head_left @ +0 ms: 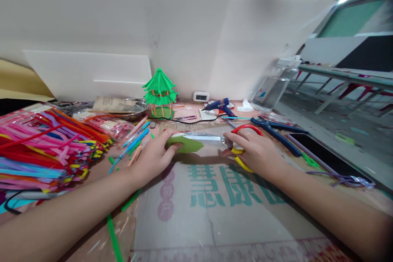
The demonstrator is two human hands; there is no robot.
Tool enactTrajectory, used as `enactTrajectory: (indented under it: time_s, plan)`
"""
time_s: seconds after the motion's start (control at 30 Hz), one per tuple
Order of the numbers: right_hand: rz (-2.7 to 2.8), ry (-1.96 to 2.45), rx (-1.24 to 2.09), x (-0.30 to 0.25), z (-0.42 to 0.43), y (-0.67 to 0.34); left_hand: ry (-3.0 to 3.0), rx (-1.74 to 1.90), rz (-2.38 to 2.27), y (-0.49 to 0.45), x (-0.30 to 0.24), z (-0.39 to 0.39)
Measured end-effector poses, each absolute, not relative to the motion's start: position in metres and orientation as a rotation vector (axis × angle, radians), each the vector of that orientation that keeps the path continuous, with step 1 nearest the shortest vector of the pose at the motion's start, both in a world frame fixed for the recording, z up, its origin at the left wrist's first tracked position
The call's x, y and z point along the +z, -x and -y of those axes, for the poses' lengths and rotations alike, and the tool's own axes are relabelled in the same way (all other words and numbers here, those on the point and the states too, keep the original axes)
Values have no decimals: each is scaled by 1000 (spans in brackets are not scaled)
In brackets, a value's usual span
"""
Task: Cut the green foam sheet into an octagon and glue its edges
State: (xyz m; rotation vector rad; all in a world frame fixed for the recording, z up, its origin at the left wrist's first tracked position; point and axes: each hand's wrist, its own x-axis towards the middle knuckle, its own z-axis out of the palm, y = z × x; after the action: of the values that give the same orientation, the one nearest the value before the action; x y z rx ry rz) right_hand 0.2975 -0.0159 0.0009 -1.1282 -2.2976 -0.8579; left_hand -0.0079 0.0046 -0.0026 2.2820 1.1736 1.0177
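Between thumb and fingers, my left hand (156, 152) pinches a flat green sheet (190, 145), perhaps paper or felt. My right hand (257, 152) is closed on scissors (242, 163) with red and yellow handles. Their blades point left and lie along the sheet's upper edge; I cannot tell whether they are cutting into it. Beneath both hands lies a flat cardboard sheet (172, 239) printed with green characters. Behind them stands a small green tiered pavilion model (159, 94).
Bundles of coloured pipe cleaners (46, 147) fill the left side. At the back are a blue glue gun (222, 106) and a digital timer (201, 96). Pliers (278, 135), a phone (328, 155) and a clear bottle (274, 84) are on the right.
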Motion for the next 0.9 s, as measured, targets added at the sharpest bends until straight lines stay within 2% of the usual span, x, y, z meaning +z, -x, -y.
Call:
enactTrajectory:
  time_s: [0.13, 0.4, 0.9]
  plan:
    - [2289, 1144, -781, -2, 16, -298, -2251, 1000, -1190, 7, -3, -4]
    - [2169, 1242, -416, -3, 14, -295, -2144, 1015, -1229, 6, -5, -8]
    - [2233, 1305, -382, 1, 14, -292, -2106, 1130, -1191, 9, -12, -13]
